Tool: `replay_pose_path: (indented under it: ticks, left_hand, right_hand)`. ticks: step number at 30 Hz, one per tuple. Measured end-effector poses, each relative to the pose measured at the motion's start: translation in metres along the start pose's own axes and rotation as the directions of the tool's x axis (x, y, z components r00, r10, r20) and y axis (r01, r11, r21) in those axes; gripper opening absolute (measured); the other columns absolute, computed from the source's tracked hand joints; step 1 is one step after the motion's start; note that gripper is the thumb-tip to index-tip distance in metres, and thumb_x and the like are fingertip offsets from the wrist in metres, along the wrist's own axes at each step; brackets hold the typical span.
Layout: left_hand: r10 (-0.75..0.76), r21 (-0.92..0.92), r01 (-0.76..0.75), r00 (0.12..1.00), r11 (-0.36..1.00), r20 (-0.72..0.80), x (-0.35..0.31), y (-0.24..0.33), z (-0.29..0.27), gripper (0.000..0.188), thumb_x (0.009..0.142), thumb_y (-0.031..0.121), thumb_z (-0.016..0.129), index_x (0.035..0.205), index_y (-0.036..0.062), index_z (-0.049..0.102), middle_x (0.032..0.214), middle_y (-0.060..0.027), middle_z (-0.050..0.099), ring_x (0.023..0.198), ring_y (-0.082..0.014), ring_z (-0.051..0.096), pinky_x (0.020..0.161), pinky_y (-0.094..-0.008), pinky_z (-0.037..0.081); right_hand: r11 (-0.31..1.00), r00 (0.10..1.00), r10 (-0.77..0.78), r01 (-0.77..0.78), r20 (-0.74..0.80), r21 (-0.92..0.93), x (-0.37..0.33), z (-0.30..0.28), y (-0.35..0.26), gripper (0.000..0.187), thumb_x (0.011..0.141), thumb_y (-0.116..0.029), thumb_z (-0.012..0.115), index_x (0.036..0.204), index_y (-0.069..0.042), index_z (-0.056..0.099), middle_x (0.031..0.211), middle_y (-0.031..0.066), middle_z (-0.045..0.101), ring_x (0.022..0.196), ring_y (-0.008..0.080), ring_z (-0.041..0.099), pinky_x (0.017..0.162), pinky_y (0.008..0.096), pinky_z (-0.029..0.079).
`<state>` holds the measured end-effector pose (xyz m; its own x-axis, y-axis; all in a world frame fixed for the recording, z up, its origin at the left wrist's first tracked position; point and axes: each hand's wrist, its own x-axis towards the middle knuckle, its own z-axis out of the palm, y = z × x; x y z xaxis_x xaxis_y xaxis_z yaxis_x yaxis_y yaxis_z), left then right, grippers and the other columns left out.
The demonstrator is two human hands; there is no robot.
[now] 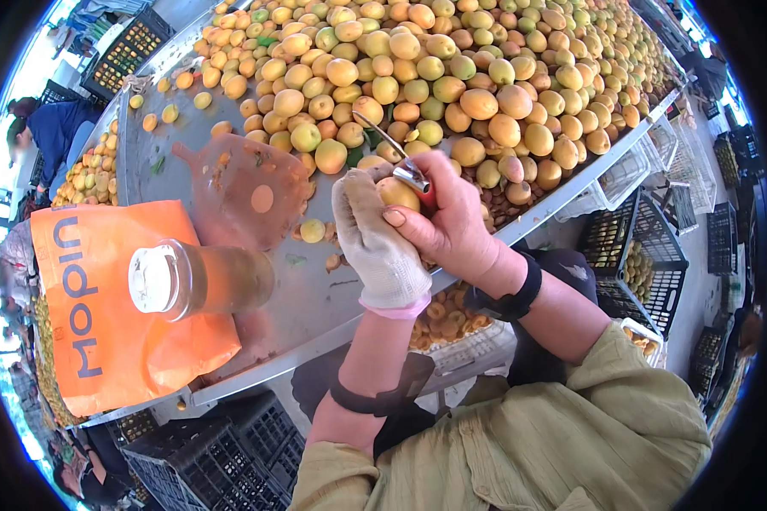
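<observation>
My left hand, in a pale, soiled work glove with a pink cuff, is closed around a yellow-orange apricot. My bare right hand grips a small knife with a red handle and a metal collar. Its thin blade points up and to the left, above the fruit. The right thumb rests against the held apricot. Just beyond both hands, a large heap of apricots covers the far part of the metal table. Whether the held apricot has been cut cannot be seen.
An orange bag, a jar of amber liquid and a reddish translucent plastic piece lie to the left. Below the table edge, a container holds split apricots. Black crates stand at right. A person bends at far left.
</observation>
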<state>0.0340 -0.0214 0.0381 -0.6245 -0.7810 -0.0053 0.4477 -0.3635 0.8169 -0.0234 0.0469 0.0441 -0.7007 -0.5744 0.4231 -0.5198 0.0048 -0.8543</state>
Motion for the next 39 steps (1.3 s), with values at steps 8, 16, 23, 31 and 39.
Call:
replay_pose_path:
  ticks: [8,16,23,31,39]
  left_hand:
    - [0.289,0.167,-0.301,0.953,0.939,0.092,0.012,-0.01,-0.022,0.007,0.094,0.012,0.052,0.09,0.0067,0.053,0.083,0.0004,0.054,0.072,-0.01,0.055,0.062,-0.0257,0.048]
    - [0.597,0.652,-0.699,0.667,0.294,0.446,0.022,0.024,-0.008,0.017,0.07,0.003,0.065,0.063,0.0068,0.049,0.069,-0.0112,0.05,0.068,-0.0329,0.048,0.063,-0.0424,0.038]
    - [0.596,0.606,-0.721,0.661,0.336,0.457,0.017,0.033,-0.012,0.016,0.071,0.005,0.064,0.064,0.0066,0.05,0.074,-0.011,0.052,0.074,-0.0326,0.048,0.067,-0.0426,0.037]
    - [0.095,0.112,-0.09,0.995,0.99,-0.039,0.009,0.01,-0.007,0.012,0.094,0.013,0.051,0.086,0.0036,0.052,0.074,-0.0037,0.049,0.073,-0.0125,0.052,0.063,-0.0283,0.044]
    - [0.545,0.579,-0.575,0.8,0.578,0.25,0.006,0.023,-0.003,0.017,0.082,0.0,0.054,0.068,0.0031,0.045,0.066,-0.0133,0.046,0.064,-0.0321,0.046,0.058,-0.0402,0.036]
  right_hand:
    - [0.786,0.938,0.346,-0.31,0.036,0.535,-0.009,0.029,-0.01,0.027,0.09,-0.022,0.061,0.108,-0.004,0.05,0.076,0.0003,0.054,0.067,0.0092,0.051,0.06,0.0239,0.044]
    - [0.231,0.741,0.546,-0.581,0.39,0.781,-0.021,0.033,0.024,0.039,0.098,-0.033,0.043,0.122,-0.004,0.052,0.109,0.0079,0.06,0.097,0.0162,0.06,0.087,0.0324,0.049]
    - [0.233,0.652,0.632,-0.676,0.42,0.699,-0.012,0.021,-0.007,0.039,0.098,-0.034,0.042,0.121,-0.005,0.053,0.106,0.0065,0.06,0.097,0.0154,0.059,0.084,0.0317,0.049]
    - [0.993,0.993,0.09,-0.084,0.071,-0.084,-0.009,0.009,0.013,0.036,0.098,-0.027,0.046,0.118,0.003,0.049,0.096,0.005,0.057,0.086,0.0136,0.052,0.079,0.0256,0.043]
    - [0.889,0.959,0.265,-0.282,0.098,0.36,-0.01,0.019,0.007,0.028,0.099,-0.021,0.042,0.11,0.002,0.053,0.093,0.004,0.058,0.081,0.0119,0.052,0.072,0.0248,0.044]
